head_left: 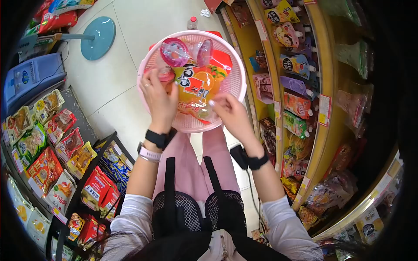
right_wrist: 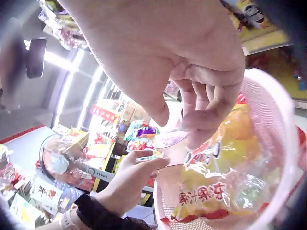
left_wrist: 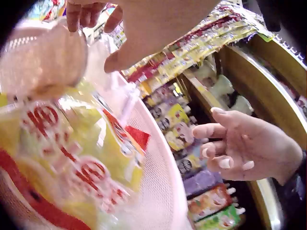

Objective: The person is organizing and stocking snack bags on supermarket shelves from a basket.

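Observation:
A pink plastic basket (head_left: 238, 65) holds a large yellow-orange bag with fruit pictures (head_left: 191, 98) and several clear pink-tinted plastic cups (head_left: 174, 51). My left hand (head_left: 159, 98) hovers over the basket's left side, fingers loosely bent beside a pink-rimmed cup (head_left: 166, 73). In the left wrist view, a clear cup (left_wrist: 45, 62) lies on the bag below the left fingers, and the thumb stands apart from them. Over the bag's right edge hangs my right hand (head_left: 234, 116), its fingers loosely curled. Nothing shows in its palm in the left wrist view.
Shelves of spouted pouches (head_left: 296, 65) run along the right. Racks of snack packets (head_left: 56, 143) stand on the left, with a blue bin (head_left: 32, 80) and a round teal base (head_left: 98, 38) beyond. A red-capped bottle (head_left: 192, 24) is behind the basket.

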Tool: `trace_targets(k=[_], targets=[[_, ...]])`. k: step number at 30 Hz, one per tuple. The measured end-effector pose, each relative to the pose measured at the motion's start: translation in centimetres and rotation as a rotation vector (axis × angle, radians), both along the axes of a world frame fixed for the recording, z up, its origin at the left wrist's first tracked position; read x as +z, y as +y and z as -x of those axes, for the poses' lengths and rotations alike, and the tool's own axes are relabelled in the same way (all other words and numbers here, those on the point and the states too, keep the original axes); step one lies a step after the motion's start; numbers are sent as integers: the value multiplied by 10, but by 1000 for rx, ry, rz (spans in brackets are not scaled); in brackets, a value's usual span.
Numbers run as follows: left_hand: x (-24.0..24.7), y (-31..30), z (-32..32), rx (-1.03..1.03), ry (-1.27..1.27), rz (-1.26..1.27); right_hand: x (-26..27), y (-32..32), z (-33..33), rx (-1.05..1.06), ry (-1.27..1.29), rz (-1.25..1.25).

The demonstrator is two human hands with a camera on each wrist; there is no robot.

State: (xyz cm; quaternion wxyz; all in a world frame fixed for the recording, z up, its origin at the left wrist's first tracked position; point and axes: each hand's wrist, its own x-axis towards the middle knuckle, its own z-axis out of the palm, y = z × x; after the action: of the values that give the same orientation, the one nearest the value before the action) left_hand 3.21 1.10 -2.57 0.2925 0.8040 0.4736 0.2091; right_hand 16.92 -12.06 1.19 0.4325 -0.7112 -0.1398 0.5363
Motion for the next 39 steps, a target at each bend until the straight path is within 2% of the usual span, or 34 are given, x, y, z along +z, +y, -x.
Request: trace_targets(k=[2,3,5,10,15,18,21,23,25,27,28,30,33,37,39], targets=[[-2,21,8,127,169,-137,-10,33,5,107,-117,-25],[-6,26,10,128,166,-135,-9,44,7,108,-120,-23],[-15,31,18,-4,401,-162,-6,61,13,95,-125,-85],[-22,33,26,-31,271,-108,-30,51,40,105,-132,-37],[-20,21,31,-46,170,-102,-33,27,54,112,-55,38],[-14,21,47,-17,23,-79,-30,22,52,128,-8,39],[6,10,61,37,-91,-42,-21,24,50,6,110,-44],[30,-3,58,-56,-114,-58,-10,24,44,-45,143,-12],[49,-21,46,-183,-128,-14,-4,14,35,-74,310,-144],[60,-45,23,-321,-206,49,16,-4,19,-78,368,-92],[66,-55,8,-399,-218,59,11,-16,16,-155,297,-273],[81,-78,-24,-523,-267,130,31,-55,-9,-208,212,-211],[101,-110,-79,-728,-456,129,92,-106,-49,-345,13,-122],[134,-164,-164,-948,-831,152,131,-178,-85,-782,-250,-260],[153,-186,-202,-1023,-930,164,146,-200,-106,-929,-394,-315]])
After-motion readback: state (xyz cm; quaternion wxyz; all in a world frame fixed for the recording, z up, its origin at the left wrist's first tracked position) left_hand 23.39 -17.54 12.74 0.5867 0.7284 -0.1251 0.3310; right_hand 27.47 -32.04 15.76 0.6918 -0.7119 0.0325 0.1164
